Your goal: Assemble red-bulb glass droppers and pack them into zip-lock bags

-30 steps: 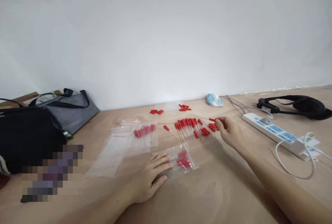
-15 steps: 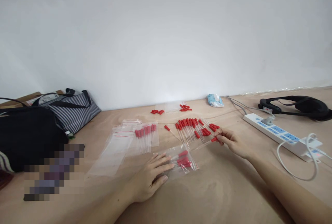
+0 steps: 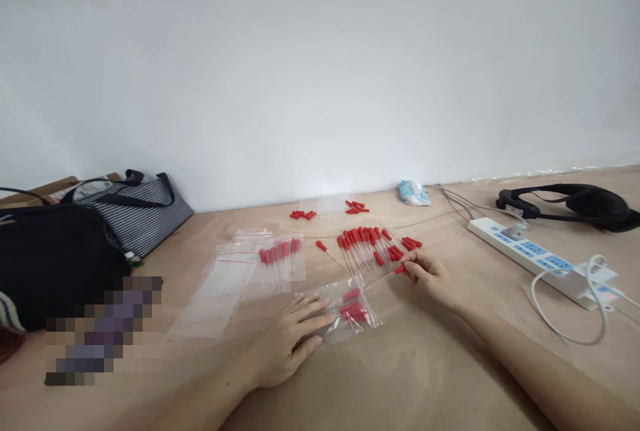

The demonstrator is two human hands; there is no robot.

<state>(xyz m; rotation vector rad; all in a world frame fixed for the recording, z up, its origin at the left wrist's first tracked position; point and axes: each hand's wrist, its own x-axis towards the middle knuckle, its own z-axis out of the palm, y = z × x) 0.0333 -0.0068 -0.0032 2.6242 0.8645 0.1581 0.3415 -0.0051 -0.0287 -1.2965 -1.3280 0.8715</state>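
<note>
My right hand (image 3: 427, 278) is closed in a pinch on the red bulb of a dropper (image 3: 399, 270). Its clear stem points left, with the end at or inside the mouth of a clear zip bag (image 3: 333, 333); exactly which I cannot tell. Several red-bulbed droppers (image 3: 353, 311) lie in that bag. On the bag's left part rests my left hand (image 3: 295, 334), fingers stretched out flat and thumb apart. Just beyond is a pile of loose droppers (image 3: 363, 236), and one single dropper (image 3: 321, 245) lies left of it.
Left of the pile, a filled bag of droppers (image 3: 280, 252) overlaps flat zip bags (image 3: 210, 298). More red bulbs (image 3: 356, 206) lie near the wall. A power strip (image 3: 530, 251) with cables, a blue-white packet (image 3: 414, 193) and a black headset (image 3: 565, 204) are right; a striped bag (image 3: 140, 211) is left.
My right hand has moved left with the dropper, bringing the stem further toward the bag's mouth. The left hand has stayed on the bag.
</note>
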